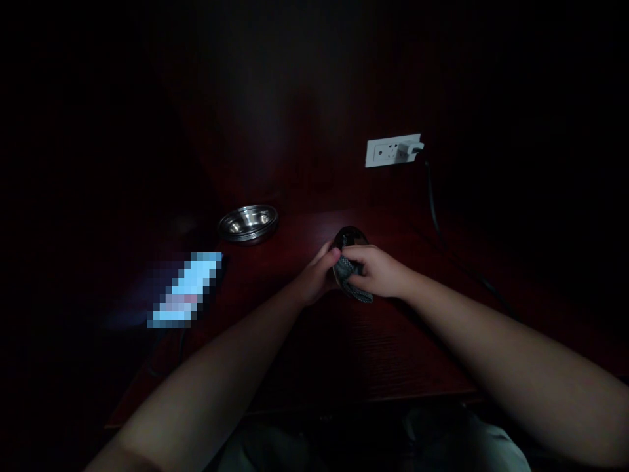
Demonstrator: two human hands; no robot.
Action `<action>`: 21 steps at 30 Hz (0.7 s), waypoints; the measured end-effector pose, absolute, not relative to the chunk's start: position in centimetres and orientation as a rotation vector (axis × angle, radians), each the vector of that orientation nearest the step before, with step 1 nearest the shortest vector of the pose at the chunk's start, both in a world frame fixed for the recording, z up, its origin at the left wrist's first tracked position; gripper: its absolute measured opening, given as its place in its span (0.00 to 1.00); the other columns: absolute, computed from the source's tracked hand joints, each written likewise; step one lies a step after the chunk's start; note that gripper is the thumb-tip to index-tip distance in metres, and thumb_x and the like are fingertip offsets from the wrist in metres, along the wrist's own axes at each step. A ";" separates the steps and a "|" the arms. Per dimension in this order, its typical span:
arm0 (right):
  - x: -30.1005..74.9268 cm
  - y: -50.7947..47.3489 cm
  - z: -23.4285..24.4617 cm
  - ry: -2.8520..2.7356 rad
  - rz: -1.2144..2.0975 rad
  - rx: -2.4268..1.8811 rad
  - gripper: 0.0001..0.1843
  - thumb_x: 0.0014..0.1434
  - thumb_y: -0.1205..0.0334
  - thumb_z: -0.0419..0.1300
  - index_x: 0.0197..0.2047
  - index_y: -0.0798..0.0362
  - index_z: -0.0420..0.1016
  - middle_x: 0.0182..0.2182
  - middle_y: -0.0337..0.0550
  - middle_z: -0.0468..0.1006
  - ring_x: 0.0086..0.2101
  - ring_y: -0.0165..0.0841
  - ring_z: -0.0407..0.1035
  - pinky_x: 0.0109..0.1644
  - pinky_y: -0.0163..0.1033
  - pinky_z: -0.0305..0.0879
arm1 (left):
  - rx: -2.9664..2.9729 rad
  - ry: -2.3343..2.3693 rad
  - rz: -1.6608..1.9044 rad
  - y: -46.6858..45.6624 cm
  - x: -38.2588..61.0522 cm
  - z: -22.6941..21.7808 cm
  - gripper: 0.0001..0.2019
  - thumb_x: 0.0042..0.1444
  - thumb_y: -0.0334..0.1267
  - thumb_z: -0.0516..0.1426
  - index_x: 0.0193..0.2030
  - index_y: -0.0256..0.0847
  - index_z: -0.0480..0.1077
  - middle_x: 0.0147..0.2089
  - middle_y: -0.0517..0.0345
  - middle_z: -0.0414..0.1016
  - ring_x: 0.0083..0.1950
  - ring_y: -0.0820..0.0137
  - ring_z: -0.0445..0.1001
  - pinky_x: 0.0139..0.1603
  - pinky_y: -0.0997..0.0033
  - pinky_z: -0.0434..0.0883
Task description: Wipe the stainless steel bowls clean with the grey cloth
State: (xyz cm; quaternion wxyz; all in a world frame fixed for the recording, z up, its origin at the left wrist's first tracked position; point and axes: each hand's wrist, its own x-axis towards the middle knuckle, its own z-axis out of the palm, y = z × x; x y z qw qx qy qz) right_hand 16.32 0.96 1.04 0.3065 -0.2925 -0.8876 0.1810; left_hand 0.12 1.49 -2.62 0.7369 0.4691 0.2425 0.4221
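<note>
The scene is very dark. My left hand (314,278) is curled around the side of a small round dark object, perhaps a glass or cup (350,237), on the dark red wooden table (393,354). My right hand (376,270) is closed on a grey patterned cloth (354,288) pressed against that object. The cloth hangs a little below my fingers. What the round object is cannot be made out for certain.
A shiny metal bowl (248,223) sits at the back left. A lit phone screen (187,290) lies at the left. A white wall socket (393,151) holds a plug, and its black cable (435,210) runs down across the table's right side.
</note>
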 end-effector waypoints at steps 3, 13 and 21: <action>16.3 1.0 1.0 -2.314 0.446 -0.758 0.08 0.45 0.72 0.54 0.25 0.51 0.57 0.23 0.34 0.61 0.26 0.28 0.56 0.32 0.35 0.53 | 1.024 0.546 0.924 1.4 0.1 -2.6 0.33 0.49 0.57 0.60 0.59 0.46 0.61 0.52 0.47 0.73 0.50 0.56 0.74 0.41 0.60 0.73; 16.0 0.9 1.0 -2.230 0.343 -0.692 0.08 0.46 0.75 0.53 0.27 0.52 0.60 0.25 0.37 0.64 0.28 0.29 0.59 0.33 0.35 0.55 | 1.045 0.542 0.925 1.3 0.2 -2.4 0.31 0.49 0.58 0.59 0.55 0.44 0.63 0.52 0.45 0.72 0.49 0.55 0.74 0.39 0.59 0.74; 16.1 1.2 0.9 -2.158 0.307 -0.727 0.08 0.47 0.75 0.54 0.29 0.53 0.65 0.27 0.39 0.67 0.30 0.31 0.62 0.36 0.36 0.58 | 1.033 0.520 0.932 1.4 0.0 -2.7 0.28 0.50 0.55 0.60 0.56 0.46 0.64 0.54 0.48 0.72 0.48 0.58 0.74 0.42 0.58 0.74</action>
